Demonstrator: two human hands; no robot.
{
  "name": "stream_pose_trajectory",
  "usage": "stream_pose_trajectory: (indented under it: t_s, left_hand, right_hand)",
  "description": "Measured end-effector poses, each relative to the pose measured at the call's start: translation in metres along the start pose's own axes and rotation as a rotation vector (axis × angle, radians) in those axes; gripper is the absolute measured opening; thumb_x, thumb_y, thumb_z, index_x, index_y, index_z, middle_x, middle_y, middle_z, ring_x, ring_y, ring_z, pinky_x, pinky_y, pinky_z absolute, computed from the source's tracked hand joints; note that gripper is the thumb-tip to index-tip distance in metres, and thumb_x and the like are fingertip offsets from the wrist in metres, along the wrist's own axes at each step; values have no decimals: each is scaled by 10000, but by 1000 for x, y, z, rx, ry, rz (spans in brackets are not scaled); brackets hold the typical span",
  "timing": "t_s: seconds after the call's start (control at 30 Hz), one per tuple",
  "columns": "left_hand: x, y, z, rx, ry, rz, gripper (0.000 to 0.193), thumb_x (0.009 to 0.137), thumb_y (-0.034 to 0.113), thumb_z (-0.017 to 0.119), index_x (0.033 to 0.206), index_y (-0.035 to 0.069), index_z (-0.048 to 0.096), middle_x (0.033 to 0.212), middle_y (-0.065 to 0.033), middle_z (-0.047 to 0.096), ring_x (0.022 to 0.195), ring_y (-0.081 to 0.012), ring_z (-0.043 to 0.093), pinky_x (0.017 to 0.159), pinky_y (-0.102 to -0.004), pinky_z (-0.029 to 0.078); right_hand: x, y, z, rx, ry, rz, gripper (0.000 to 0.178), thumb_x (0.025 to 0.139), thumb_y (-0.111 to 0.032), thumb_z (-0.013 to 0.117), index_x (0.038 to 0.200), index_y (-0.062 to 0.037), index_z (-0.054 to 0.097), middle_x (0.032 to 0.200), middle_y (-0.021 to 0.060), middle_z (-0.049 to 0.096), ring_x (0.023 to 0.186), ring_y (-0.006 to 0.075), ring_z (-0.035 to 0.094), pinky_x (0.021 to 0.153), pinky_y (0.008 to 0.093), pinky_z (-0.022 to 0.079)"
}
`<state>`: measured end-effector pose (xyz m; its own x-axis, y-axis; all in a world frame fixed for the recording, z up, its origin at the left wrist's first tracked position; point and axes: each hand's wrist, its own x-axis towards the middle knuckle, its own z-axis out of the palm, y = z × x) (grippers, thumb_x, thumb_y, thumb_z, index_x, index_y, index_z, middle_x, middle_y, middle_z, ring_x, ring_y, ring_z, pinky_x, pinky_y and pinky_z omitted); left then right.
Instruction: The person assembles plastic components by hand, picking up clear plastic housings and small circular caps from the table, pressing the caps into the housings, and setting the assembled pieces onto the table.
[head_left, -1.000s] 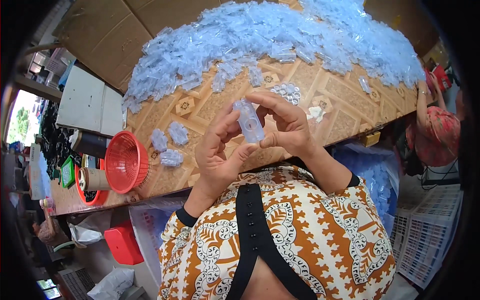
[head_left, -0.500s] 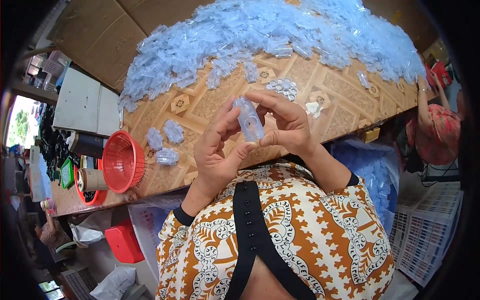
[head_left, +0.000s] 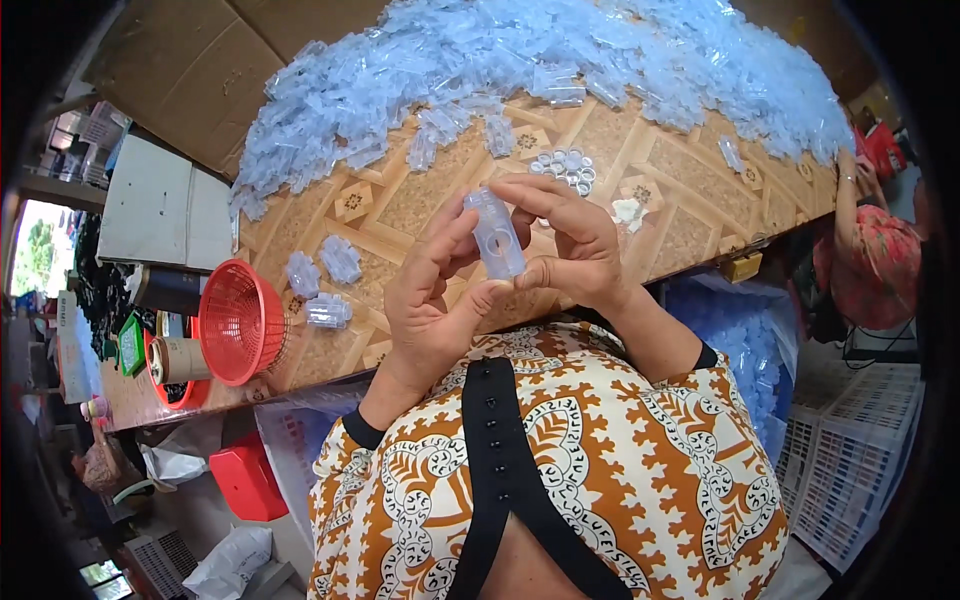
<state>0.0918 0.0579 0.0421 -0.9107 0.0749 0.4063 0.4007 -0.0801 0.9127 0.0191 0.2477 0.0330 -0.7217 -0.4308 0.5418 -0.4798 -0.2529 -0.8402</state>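
Note:
Between my two hands, above the near edge of the table, a clear plastic cylindrical piece (head_left: 497, 240) is held nearly upright with its top leaning slightly left. My left hand (head_left: 430, 290) grips its left side, thumb at the lower end. On the other side, my right hand (head_left: 575, 240) has fingers at the top and the thumb near the bottom. Beyond them lies a cluster of small white-rimmed rings (head_left: 565, 170). Several similar clear pieces (head_left: 340, 259) stand in a loose group left of my left hand.
A large heap of clear plastic pieces (head_left: 560, 50) covers the far side of the patterned table (head_left: 430, 190). At left stand a red mesh basket (head_left: 240, 322) and a brown roll (head_left: 180, 360). Another person (head_left: 870, 250) sits at the right edge. A plastic-lined container (head_left: 740, 340) stands below the table.
Both hands keep the same grip on the clear piece. The view has shifted slightly; otherwise little differs.

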Motion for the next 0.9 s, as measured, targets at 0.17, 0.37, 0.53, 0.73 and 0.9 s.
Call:
stream_pose_trajectory:
  t_s: [0.17,0.37,0.53,0.73,0.9]
  left_hand:
    - [0,-2,0,16,-5,1,608,846,7,762,1399,-7,512,1546,-238,378,1265,-267,579,1029,-379,524]
    - [1,-4,-1,48,-21,14,569,844,12,765,1371,2,551,1527,-236,410,1313,-289,541,1038,-383,519]
    - [0,-9,0,42,-22,37,554,854,3,751,1372,9,557,1514,-236,428,1315,-294,539,1039,-380,517]
    - [2,-12,1,-33,-26,27,525,879,-21,711,1378,-8,548,1527,-224,415,1284,-289,566,1019,-370,532]
    - [1,-13,-1,43,-17,13,538,897,-37,681,1409,-17,518,1513,-213,437,1215,-268,617,986,-347,543]
  right_hand:
    - [-2,-1,-3,-4,-24,20,725,719,-220,869,1367,-27,607,1333,104,587,910,114,578,796,269,513]
    - [-3,-2,-6,-33,-50,10,710,729,-204,862,1371,-36,607,1338,106,583,954,121,584,803,267,519]
    - [-6,-1,-2,-33,-31,4,706,733,-167,858,1377,-40,602,1367,106,554,995,137,596,798,268,525]
    - [-9,3,1,-130,-35,-14,705,739,-137,851,1389,-52,592,1355,116,546,1055,165,605,834,277,532]
    - [-8,9,6,-176,-22,-69,704,749,-141,852,1392,-38,583,1314,129,552,1078,176,603,849,280,532]
